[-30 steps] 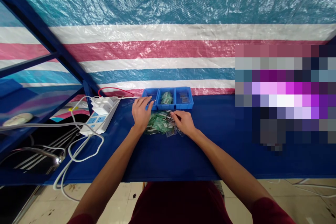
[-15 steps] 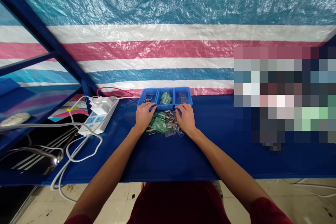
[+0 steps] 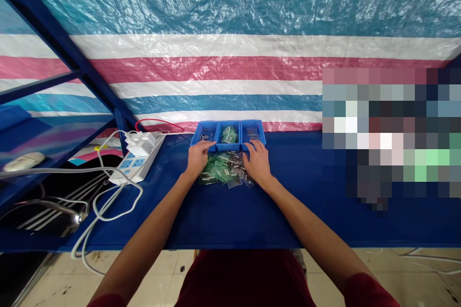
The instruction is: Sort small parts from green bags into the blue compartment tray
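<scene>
I'm resting my left hand [image 3: 199, 159] and right hand [image 3: 257, 163] apart, open, fingers at the blue three-compartment parts tray [image 3: 228, 123], flanking the pile of green-bagged parts and metal pins [image 3: 224, 170] at twelve o'clock.

No text, label or number can be read on the power strip [image 3: 135, 168], the blue compartment tray [image 3: 230, 147] or the striped tarpaulin [image 3: 230, 69].

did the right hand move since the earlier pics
Yes. Against the blue divided tray, the right hand has shifted rightward and toward the tray, fingertips now by its right compartment, off the pile of green parts.
</scene>
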The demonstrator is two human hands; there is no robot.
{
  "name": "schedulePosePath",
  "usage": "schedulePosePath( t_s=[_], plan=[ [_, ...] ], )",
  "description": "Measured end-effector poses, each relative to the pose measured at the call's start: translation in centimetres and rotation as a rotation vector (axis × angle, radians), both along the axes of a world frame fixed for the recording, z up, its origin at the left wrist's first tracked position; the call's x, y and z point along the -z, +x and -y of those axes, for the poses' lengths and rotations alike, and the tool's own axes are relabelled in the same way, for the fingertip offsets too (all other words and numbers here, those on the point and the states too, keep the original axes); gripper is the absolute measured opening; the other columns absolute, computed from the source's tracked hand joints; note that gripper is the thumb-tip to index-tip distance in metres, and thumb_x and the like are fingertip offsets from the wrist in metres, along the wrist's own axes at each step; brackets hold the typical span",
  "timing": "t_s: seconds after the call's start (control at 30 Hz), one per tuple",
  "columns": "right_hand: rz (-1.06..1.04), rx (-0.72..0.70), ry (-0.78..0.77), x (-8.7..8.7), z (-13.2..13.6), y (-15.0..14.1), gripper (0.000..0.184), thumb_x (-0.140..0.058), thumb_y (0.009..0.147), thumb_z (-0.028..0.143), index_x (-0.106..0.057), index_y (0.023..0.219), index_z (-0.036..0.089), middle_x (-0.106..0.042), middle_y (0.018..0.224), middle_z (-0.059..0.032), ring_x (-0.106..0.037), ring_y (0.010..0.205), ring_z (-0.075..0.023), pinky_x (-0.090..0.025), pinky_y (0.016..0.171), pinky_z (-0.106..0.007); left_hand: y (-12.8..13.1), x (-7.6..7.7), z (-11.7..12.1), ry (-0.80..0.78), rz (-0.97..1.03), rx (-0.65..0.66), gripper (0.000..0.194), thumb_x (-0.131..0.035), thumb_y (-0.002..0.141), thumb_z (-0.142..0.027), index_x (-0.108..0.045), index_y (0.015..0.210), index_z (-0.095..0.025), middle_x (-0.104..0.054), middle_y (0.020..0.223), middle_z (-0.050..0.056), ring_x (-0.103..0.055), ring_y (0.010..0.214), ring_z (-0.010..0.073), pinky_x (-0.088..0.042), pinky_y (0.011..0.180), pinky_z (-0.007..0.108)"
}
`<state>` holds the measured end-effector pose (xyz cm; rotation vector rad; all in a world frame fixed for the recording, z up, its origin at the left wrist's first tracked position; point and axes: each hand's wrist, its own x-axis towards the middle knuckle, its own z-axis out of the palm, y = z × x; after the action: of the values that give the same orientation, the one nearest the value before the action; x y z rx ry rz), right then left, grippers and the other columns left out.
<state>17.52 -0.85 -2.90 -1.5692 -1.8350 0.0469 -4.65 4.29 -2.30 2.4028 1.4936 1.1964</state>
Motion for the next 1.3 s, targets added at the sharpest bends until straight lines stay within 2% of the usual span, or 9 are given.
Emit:
schedulePosePath(
  t_s=[0.4,0.57,0.63,0.7,0.77,0.83,0.9,1.03,1.3],
  plan=[
    [0.003,0.012,0.014,0.1,0.0,0.0,0.035,-0.046,0.088,0.022,-0.059,0.12,0.015,-0.054,0.13,-0.014,-0.038,0.128,-0.0297,-0.034,0.102,-0.045,-0.2,-0.2,-0.2,0.006,-0.035,0.064,0.032,-0.045,0.087,-0.013,-0.072,0.101,-0.018,-0.072,0.099,0.006,-0.067,0.092,0.0192,-0.053,0.085,0.031],
    [0.019,0.014,0.046,-0.2,0.2,0.0,0.034,-0.047,0.087,0.021,-0.06,0.118,0.014,-0.047,0.135,-0.0163,-0.038,0.126,-0.03,-0.034,0.1,-0.044,0.2,-0.8,0.1,0.155,-0.165,0.065,0.025,-0.049,0.09,-0.022,-0.07,0.103,-0.018,-0.07,0.105,0.009,-0.064,0.1,0.0238,-0.049,0.093,0.041],
    [0.017,0.003,0.069,-0.4,0.3,0.0,0.032,-0.047,0.087,0.02,-0.061,0.115,0.016,-0.049,0.131,-0.0151,-0.041,0.122,-0.029,-0.035,0.096,-0.043,0.7,-1.5,0.7,0.195,-0.15,0.115,0.024,-0.05,0.091,-0.025,-0.07,0.102,-0.018,-0.07,0.106,0.009,-0.062,0.103,0.0234,-0.047,0.095,0.041],
    [0.007,-0.023,0.053,-0.7,0.3,0.0,0.027,-0.048,0.087,0.019,-0.064,0.11,0.018,-0.056,0.119,-0.0127,-0.047,0.112,-0.027,-0.037,0.09,-0.04,1.1,-2.2,1.5,0.148,-0.113,0.228,0.023,-0.053,0.091,-0.031,-0.07,0.101,-0.02,-0.07,0.104,0.007,-0.063,0.101,0.0217,-0.047,0.094,0.039],
    [0.0,-0.065,-0.001,-0.8,0.3,0.0,0.022,-0.05,0.087,0.019,-0.066,0.101,0.018,-0.061,0.104,-0.01,-0.051,0.101,-0.0249,-0.038,0.084,-0.037,1.6,-2.7,2.1,0.011,-0.092,0.39,0.028,-0.061,0.085,-0.04,-0.07,0.103,-0.021,-0.07,0.102,0.007,-0.064,0.098,0.0203,-0.049,0.091,0.034],
    [0.008,-0.115,-0.066,-0.8,0.2,0.0,0.016,-0.053,0.086,0.021,-0.067,0.093,0.019,-0.063,0.093,-0.0077,-0.053,0.094,-0.0237,-0.037,0.081,-0.036,1.9,-3.0,2.5,-0.147,-0.14,0.527,0.038,-0.068,0.078,-0.047,-0.07,0.105,-0.021,-0.07,0.104,0.007,-0.064,0.1,0.0209,-0.05,0.09,0.032],
    [0.029,-0.151,-0.119,-0.6,0.1,-0.1,0.013,-0.056,0.085,0.025,-0.067,0.089,0.019,-0.064,0.088,-0.0063,-0.054,0.092,-0.0233,-0.037,0.079,-0.036,2.2,-3.0,2.6,-0.249,-0.222,0.594,0.044,-0.073,0.071,-0.05,-0.071,0.104,-0.022,-0.07,0.106,0.007,-0.063,0.102,0.0228,-0.048,0.092,0.033],
    [0.075,-0.169,-0.176,-0.1,-0.1,-0.2,0.01,-0.059,0.085,0.026,-0.067,0.086,0.02,-0.064,0.086,-0.0056,-0.054,0.09,-0.0225,-0.037,0.078,-0.035,2.5,-2.6,2.5,-0.289,-0.302,0.599,0.037,-0.073,0.072,-0.048,-0.072,0.099,-0.023,-0.071,0.105,0.006,-0.062,0.104,0.0238,-0.044,0.097,0.035],
    [0.102,-0.183,-0.199,-0.1,-0.2,-0.1,0.011,-0.059,0.086,0.024,-0.067,0.081,0.019,-0.064,0.084,-0.0051,-0.055,0.088,-0.0209,-0.037,0.074,-0.032,3.0,-1.9,2.6,-0.25,-0.259,0.58,0.023,-0.068,0.08,-0.041,-0.073,0.092,-0.023,-0.071,0.102,0.005,-0.063,0.1,0.0203,-0.045,0.093,0.031]
  ],
)
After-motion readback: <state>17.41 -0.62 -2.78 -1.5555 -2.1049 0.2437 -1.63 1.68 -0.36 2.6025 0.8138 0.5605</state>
